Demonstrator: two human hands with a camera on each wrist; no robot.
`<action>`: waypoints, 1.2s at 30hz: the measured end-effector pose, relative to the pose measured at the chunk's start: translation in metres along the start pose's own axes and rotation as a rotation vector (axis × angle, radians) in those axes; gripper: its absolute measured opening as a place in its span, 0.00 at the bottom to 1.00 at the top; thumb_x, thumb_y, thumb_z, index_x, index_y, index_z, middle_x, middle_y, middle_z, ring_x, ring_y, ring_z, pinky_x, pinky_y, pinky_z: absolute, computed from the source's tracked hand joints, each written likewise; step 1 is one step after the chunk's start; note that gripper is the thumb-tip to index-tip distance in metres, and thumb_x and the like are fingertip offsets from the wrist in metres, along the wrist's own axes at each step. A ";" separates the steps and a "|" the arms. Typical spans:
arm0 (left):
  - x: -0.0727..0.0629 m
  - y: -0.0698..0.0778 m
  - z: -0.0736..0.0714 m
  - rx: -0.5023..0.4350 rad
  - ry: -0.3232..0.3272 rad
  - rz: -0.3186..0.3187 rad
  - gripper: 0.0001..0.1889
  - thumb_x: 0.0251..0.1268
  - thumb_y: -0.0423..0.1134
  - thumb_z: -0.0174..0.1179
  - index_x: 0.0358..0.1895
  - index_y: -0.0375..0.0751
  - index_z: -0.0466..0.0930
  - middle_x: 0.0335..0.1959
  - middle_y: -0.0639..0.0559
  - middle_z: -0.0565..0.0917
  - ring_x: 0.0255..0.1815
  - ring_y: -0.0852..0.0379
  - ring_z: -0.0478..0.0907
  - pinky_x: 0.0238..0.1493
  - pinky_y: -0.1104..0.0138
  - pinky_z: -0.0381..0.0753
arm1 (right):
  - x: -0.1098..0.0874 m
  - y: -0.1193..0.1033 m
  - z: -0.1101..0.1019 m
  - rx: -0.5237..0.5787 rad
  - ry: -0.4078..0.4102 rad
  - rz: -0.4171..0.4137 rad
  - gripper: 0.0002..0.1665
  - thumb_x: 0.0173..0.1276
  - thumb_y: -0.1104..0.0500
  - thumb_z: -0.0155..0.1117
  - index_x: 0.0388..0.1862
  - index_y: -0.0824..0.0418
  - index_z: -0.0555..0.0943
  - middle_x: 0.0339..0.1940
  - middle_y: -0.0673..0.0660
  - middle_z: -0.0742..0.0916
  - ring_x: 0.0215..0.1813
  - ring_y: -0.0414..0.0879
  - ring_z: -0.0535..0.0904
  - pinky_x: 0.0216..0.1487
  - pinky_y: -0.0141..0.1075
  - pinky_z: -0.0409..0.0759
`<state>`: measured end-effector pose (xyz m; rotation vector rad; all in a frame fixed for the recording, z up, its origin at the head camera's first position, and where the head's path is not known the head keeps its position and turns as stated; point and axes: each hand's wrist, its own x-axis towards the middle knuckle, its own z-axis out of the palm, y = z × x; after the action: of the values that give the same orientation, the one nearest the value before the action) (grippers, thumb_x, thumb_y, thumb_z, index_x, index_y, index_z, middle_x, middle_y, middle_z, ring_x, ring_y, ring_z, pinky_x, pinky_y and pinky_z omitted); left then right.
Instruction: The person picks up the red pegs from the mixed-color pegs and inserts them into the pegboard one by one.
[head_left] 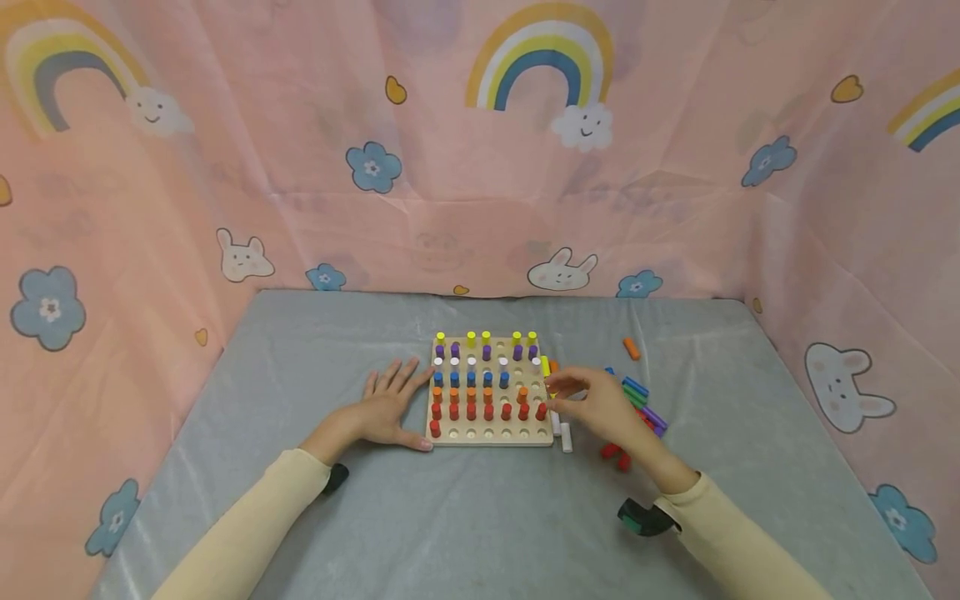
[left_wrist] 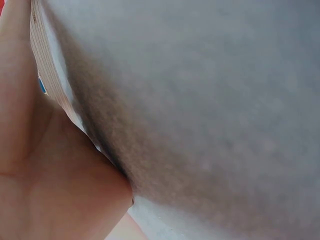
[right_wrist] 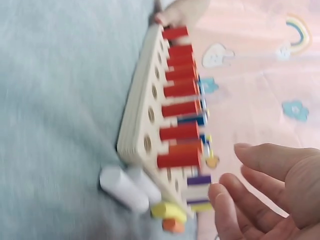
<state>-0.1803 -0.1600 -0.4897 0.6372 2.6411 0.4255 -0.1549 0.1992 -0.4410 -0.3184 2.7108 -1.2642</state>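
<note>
A wooden pegboard (head_left: pixel 480 442) holds rows of yellow, purple, white, blue, orange and red pegs, with bare holes among them. My left hand (head_left: pixel 386 410) lies with fingers spread along the board's left side, the thumb at its front left corner. In the left wrist view the palm (left_wrist: pixel 60 185) is close beside the layered board edge (left_wrist: pixel 50 60). Over the right edge hovers my right hand (head_left: pixel 600 407), near the end red peg (head_left: pixel 542 412) of the full red row. The right wrist view shows its thumb (right_wrist: pixel 265 157) and fingers apart, nothing between them.
White pegs (head_left: pixel 566 437) lie by the board's right front corner, with a yellow peg (head_left: pixel 545 365) farther back. Red pegs (head_left: pixel 617 455) and a blue peg (head_left: pixel 636 387) lie loose around the right hand. An orange peg (head_left: pixel 632 348) sits apart behind. Pink printed cloth surrounds the grey table.
</note>
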 end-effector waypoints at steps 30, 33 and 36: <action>0.003 -0.007 0.006 -0.038 0.008 0.010 0.66 0.45 0.74 0.66 0.81 0.57 0.33 0.83 0.45 0.30 0.83 0.38 0.24 0.74 0.33 0.27 | -0.003 0.063 -0.052 -0.170 0.030 0.065 0.20 0.60 0.63 0.71 0.51 0.67 0.84 0.42 0.64 0.89 0.39 0.47 0.86 0.39 0.34 0.80; 0.003 -0.006 0.005 -0.035 0.000 0.004 0.66 0.45 0.74 0.67 0.81 0.57 0.33 0.83 0.46 0.29 0.83 0.38 0.23 0.75 0.33 0.27 | -0.004 0.063 -0.052 -0.174 0.022 0.071 0.20 0.59 0.65 0.71 0.52 0.68 0.83 0.43 0.64 0.89 0.40 0.48 0.87 0.40 0.36 0.81; 0.003 -0.005 0.004 -0.032 -0.013 -0.001 0.66 0.45 0.74 0.66 0.81 0.57 0.32 0.83 0.46 0.29 0.83 0.39 0.23 0.75 0.34 0.26 | -0.005 0.063 -0.051 -0.181 0.021 0.073 0.20 0.58 0.66 0.70 0.51 0.68 0.83 0.43 0.64 0.89 0.40 0.48 0.86 0.40 0.37 0.81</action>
<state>-0.1827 -0.1622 -0.4958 0.6260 2.6166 0.4610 -0.1691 0.2776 -0.4562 -0.2229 2.8327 -1.0115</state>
